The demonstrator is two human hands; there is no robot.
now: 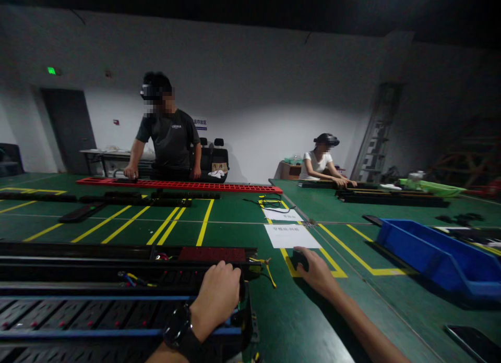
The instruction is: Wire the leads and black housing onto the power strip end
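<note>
My left hand (219,291), with a black watch (178,326) on its wrist, is over the right ends of long black power strips (129,312). Its fingers are curled down, and what they grip is hidden behind the knuckles. Red and yellow-green wire ends (268,269) stick out just beyond it. My right hand (318,271) is closed around a small black block (300,259), low over the green table inside a yellow-taped outline. Just past that hand lies a white paper sheet (291,237) with printed characters.
A blue bin (438,258) stands at the right, with a phone (475,342) nearer me. Across the table, a long red slotted rail (180,185) lies before a standing person (166,133). Another person (319,162) handles black strips (391,197) at the far right.
</note>
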